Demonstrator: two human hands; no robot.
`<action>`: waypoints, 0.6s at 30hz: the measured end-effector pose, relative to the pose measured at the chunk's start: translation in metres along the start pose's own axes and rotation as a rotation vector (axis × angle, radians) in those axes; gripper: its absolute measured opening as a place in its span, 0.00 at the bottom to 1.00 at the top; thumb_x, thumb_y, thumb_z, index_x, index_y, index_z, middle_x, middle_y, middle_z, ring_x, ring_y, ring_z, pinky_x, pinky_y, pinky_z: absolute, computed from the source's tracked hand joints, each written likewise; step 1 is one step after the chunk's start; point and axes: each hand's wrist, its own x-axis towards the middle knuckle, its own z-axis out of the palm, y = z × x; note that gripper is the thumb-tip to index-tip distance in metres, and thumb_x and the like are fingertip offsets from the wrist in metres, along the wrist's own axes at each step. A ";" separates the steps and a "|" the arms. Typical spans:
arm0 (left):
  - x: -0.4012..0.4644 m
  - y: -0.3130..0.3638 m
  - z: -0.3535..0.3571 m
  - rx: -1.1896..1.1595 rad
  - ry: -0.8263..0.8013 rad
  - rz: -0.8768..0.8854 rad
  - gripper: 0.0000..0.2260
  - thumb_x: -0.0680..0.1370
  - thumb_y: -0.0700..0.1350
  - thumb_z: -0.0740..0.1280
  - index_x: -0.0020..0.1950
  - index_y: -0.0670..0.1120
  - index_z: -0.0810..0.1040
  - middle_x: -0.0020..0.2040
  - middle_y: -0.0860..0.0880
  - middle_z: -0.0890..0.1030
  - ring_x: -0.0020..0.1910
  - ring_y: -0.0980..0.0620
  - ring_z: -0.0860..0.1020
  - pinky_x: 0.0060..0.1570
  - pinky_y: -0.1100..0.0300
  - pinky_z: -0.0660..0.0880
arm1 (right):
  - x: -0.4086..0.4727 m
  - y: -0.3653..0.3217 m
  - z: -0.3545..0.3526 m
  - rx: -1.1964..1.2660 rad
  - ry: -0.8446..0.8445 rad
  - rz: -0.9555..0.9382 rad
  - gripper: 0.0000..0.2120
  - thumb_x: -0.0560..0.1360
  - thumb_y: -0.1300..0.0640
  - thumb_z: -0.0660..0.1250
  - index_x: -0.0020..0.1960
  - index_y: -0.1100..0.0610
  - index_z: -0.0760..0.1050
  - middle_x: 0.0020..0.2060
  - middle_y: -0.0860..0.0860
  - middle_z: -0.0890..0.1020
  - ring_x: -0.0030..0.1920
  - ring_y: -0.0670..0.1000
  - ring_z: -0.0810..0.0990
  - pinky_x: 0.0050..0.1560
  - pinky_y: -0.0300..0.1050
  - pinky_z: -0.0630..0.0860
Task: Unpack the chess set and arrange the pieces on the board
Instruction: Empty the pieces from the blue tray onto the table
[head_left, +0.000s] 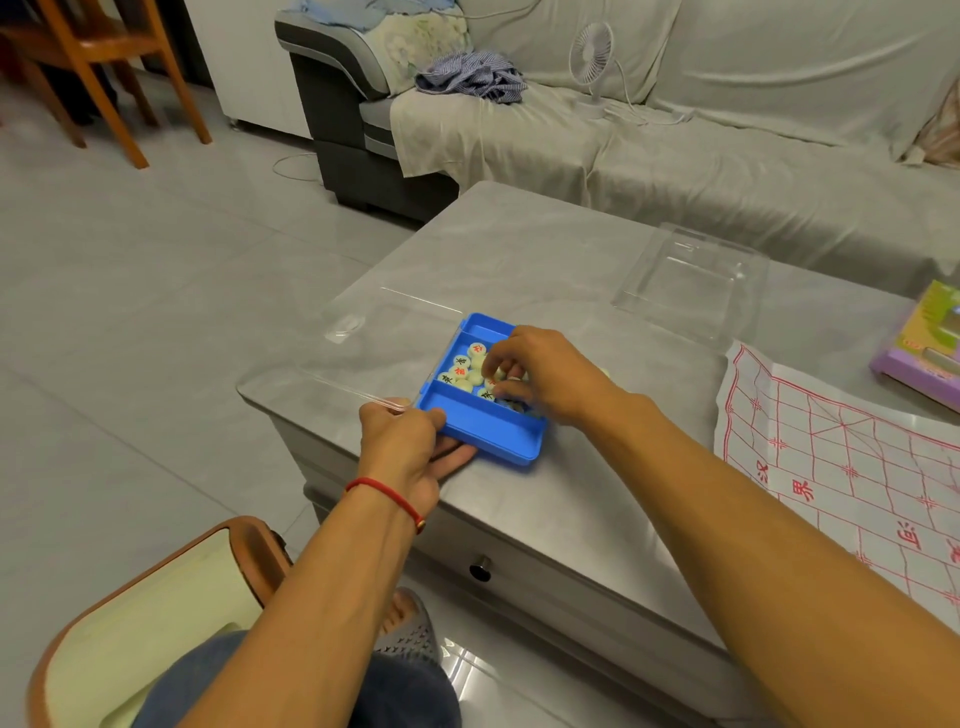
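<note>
While hands hold blue plastic tray (485, 434), round cream pieces (461, 371) inside

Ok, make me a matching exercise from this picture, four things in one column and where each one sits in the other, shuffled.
Things:
1. blue tray
2. paper board
3. clear lid
4. small fan

Places:
A. on the sofa
B. right edge of the table, unfolded
C. far side of the table, beyond the tray
D. near corner of the table, between both hands

Pairs: 1-D, 2-B, 3-C, 4-A
</note>
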 end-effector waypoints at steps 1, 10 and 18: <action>0.000 0.000 0.000 -0.003 -0.005 -0.002 0.12 0.80 0.34 0.63 0.62 0.41 0.70 0.53 0.38 0.82 0.44 0.42 0.85 0.40 0.45 0.82 | -0.001 0.000 -0.001 0.022 0.007 0.008 0.10 0.74 0.55 0.75 0.55 0.52 0.82 0.49 0.49 0.77 0.45 0.46 0.76 0.46 0.40 0.76; -0.013 0.004 0.001 -0.015 -0.025 0.011 0.11 0.80 0.33 0.63 0.58 0.45 0.66 0.51 0.40 0.82 0.43 0.43 0.85 0.44 0.41 0.82 | -0.013 0.014 -0.015 0.199 0.178 0.078 0.09 0.73 0.59 0.74 0.53 0.54 0.82 0.48 0.49 0.80 0.46 0.47 0.80 0.45 0.35 0.76; -0.017 0.004 0.003 -0.078 -0.040 0.020 0.14 0.80 0.32 0.63 0.61 0.46 0.66 0.51 0.39 0.80 0.43 0.44 0.85 0.42 0.46 0.83 | -0.047 0.085 -0.016 0.112 0.287 0.473 0.09 0.71 0.57 0.75 0.51 0.55 0.82 0.44 0.52 0.82 0.44 0.55 0.82 0.49 0.50 0.80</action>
